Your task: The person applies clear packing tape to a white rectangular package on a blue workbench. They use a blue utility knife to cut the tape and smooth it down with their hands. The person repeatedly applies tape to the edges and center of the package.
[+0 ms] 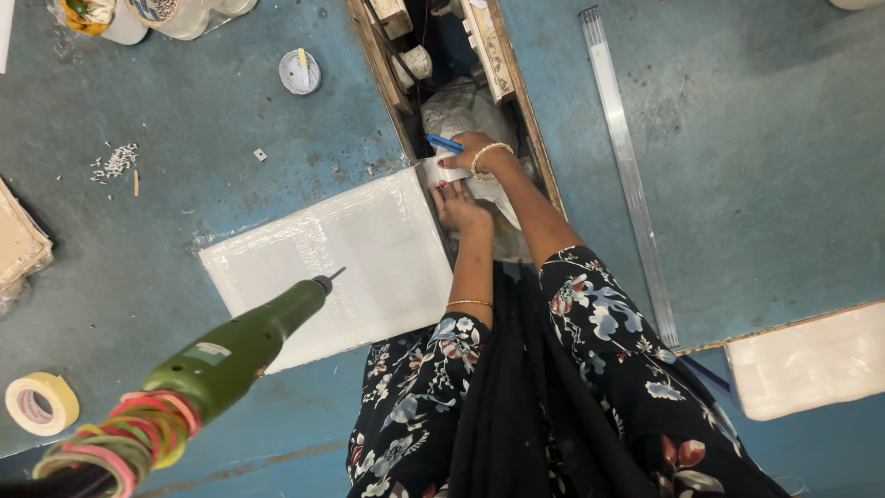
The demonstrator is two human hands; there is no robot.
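Worn blue workbench, split by a slot. Left hand [458, 205] presses flat on the plastic-wrapped white panel [341, 263], at its corner over the slot. Right hand [475, 150], just beyond, grips a blue cutter [444, 143]. Panel looks stiff, light, slippery; edges likely grip best.

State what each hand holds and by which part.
The right hand grips a blue pen-like tool near one end. The left hand presses the corner of the plastic-wrapped white panel; whether its fingers grip it cannot be told.
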